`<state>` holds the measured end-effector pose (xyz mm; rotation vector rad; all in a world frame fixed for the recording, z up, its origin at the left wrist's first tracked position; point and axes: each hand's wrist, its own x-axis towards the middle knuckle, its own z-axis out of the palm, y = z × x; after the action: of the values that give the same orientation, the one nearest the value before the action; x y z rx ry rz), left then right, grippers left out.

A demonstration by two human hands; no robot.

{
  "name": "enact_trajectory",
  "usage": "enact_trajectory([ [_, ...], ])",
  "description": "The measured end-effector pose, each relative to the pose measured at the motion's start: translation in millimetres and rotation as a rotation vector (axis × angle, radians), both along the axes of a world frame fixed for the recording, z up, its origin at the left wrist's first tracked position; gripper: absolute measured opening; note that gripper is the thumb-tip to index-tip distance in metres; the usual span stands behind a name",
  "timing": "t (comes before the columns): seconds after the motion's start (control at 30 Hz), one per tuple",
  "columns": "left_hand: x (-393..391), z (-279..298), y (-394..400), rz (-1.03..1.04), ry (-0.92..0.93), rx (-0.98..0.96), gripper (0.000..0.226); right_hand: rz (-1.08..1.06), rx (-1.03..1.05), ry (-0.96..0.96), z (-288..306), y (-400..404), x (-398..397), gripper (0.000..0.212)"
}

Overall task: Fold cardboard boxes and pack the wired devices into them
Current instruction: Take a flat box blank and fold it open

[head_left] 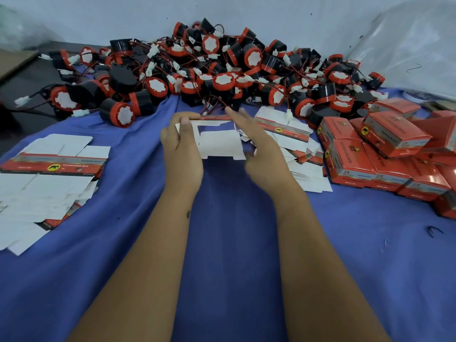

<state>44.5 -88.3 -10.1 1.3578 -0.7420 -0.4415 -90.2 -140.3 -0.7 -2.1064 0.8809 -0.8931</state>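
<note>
A worker's left hand (181,146) grips one end of a flat cardboard box blank (217,141), thumb over its top edge, holding it just above the blue cloth (222,243) that covers the bench. The right hand (256,146) comes in from the other side, fingers straight and spread, blurred, its grip released — whether it touches the blank cannot be told from here. The blank shows its white inner face and one thin red printed edge; the box is not yet formed.

The fold looks to be at its start. It would go best, by my reading, if the left hand keeps the blank steady while the right presses the panels up along their creases, squaring the sleeve before any flap is tucked — thin card creases badly if pushed off its score lines. The bottom flaps ought to be locked before a device goes in.

Those devices — a big heap of round black-and-red wired devices (222,67) with white plugs — lie at the far side of the bench, just beyond the hands. Their wires look tangled, so lifting one out may drag its neighbours.

To the left, a loose stack of flat blanks (49,183); more blanks (291,141) lie just right of the hands. Finished red boxes (385,154) are piled at the right. A pale wall (271,13) stands behind, with clear plastic sheeting (407,50) at the far right.
</note>
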Motion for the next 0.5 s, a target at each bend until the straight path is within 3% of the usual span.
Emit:
enact_trajectory([
  [0.13, 3.1, 2.8, 3.0, -0.064, 0.084, -0.069, 0.024, 0.096, 0.027, -0.042, -0.6, 4.4, 0.7, 0.066],
  [0.27, 1.4, 8.2, 8.2, -0.315, 0.064, -0.109, 0.026, -0.093, 0.020, -0.225, -0.4, 7.0, 2.5, 0.033],
  [0.33, -0.2, 9.3, 7.8, -0.401, -0.065, -0.064, 0.032, -0.237, 0.031, -0.305, 0.1, 4.4, 0.9, 0.023],
  [0.4, -5.3, 4.4, 9.7, -0.436, -0.327, -0.022, 0.047, -0.329, 0.073, -0.402, 1.5, 3.6, -1.6, 0.020],
  [0.5, -9.8, -2.9, 9.9, -0.337, -0.521, 0.044, 0.058, -0.354, 0.120, -0.452, 3.5, 4.6, -1.3, 0.028],
])
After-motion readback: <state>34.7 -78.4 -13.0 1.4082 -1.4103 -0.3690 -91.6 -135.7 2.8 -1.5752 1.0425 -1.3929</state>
